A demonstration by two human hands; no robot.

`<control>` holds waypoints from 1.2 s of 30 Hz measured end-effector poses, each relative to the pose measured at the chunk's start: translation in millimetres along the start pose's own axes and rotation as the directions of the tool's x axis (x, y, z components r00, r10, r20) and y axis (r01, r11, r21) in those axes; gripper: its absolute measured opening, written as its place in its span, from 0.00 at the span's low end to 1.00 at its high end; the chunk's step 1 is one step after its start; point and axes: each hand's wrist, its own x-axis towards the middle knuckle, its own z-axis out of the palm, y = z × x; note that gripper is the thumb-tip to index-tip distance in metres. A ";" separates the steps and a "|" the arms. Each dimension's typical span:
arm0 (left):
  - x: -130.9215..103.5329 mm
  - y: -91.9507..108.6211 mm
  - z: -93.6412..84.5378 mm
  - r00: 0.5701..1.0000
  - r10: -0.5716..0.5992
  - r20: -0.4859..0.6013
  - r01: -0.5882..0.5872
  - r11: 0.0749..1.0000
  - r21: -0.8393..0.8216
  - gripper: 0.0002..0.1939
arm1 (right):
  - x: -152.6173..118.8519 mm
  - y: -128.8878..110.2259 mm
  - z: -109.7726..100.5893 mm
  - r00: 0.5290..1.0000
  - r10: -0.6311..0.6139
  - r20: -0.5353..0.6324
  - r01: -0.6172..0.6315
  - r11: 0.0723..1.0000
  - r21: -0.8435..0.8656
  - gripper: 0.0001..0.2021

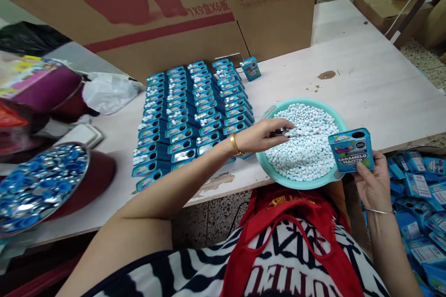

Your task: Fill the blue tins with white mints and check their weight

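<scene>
My left hand (266, 135) reaches over a turquoise basin (262, 160) filled with small white candies (299, 160). Its thumb and fingers curl around something dark or clear at the candies; a small heap of candies lies just past the fingertips, and what the fingers grip is hard to make out. In my right hand (374, 181), a blue candy box (351, 151) marked "Caramelo Macizo" is held upright at the basin's right rim. A dark round hole shows in its top.
Rows of blue boxes (205, 102) stand left of the basin, several with candies on top. One box (251, 68) stands apart by the big carton (278, 18). A red pot (101, 167) holds blue-silver pieces. More boxes (418, 204) lie piled at lower right.
</scene>
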 end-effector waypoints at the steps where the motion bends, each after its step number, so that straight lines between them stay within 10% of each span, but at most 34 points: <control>1: 0.0 3.6 -6.5 1.000 0.007 -0.002 -0.007 1.000 0.009 0.15 | 1.0 2.3 0.4 1.000 -0.020 0.015 0.020 0.998 -0.054 0.29; 17: 35.2 55.3 -45.1 0.916 0.002 0.401 -0.100 0.969 0.224 0.09 | 3.3 12.6 24.7 0.808 -0.363 0.464 0.582 0.617 -0.530 0.19; 26: 41.2 92.3 -50.5 0.932 -0.083 0.354 -0.070 0.914 0.399 0.04 | 2.8 15.9 31.8 0.778 -0.421 0.467 0.628 0.540 -0.560 0.19; 31: 36.8 35.9 -53.5 0.982 -0.159 0.102 0.073 0.818 0.571 0.09 | 6.0 25.3 32.9 0.808 -0.487 0.332 0.589 0.646 -0.486 0.19; 36: 43.5 -49.5 5.3 0.954 -0.296 0.057 0.167 0.677 0.717 0.12 | 9.3 30.0 36.2 0.929 -0.369 0.020 0.355 0.877 -0.322 0.25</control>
